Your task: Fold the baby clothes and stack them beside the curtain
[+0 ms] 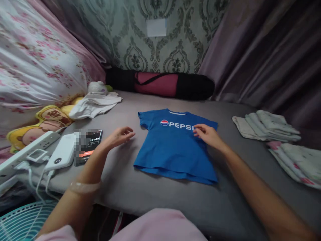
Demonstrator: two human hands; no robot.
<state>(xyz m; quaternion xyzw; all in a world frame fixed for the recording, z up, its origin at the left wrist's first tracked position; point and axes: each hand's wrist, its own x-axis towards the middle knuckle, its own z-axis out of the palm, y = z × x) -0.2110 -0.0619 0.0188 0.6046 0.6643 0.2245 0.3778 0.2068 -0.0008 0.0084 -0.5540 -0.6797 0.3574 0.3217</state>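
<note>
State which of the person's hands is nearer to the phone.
Left. The left hand hovers right of the phone; the right hand is farther right, over the blue T-shirt.

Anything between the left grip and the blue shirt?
Nothing visible: just gray sheet between the left grip and the blue shirt. The phone lies on that grip's other side, off the path.

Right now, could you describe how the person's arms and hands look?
The left hand and right hand wear no gloves. A pale, translucent bangle circles the left forearm; a pink sleeve shows farther up. The right forearm is uncovered.
</note>
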